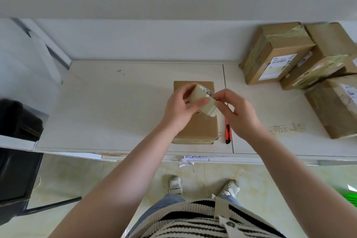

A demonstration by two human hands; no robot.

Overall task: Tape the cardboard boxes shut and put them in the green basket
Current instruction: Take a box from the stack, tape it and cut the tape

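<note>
Both hands (202,110) hold tape roll (202,102) | over cardboard box (201,127)

The scene is lit brightly and evenly by soft daylight, with only faint shadows cast on the white table (116,106), while straight lines are bowed by wide-angle distortion toward the edges and the far right boxes (301,54) are slightly smeared by blur.

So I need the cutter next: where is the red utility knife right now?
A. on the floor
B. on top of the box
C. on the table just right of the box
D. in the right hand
C: the red utility knife lies on the table, along the right side of the cardboard box, below the right hand.
</note>
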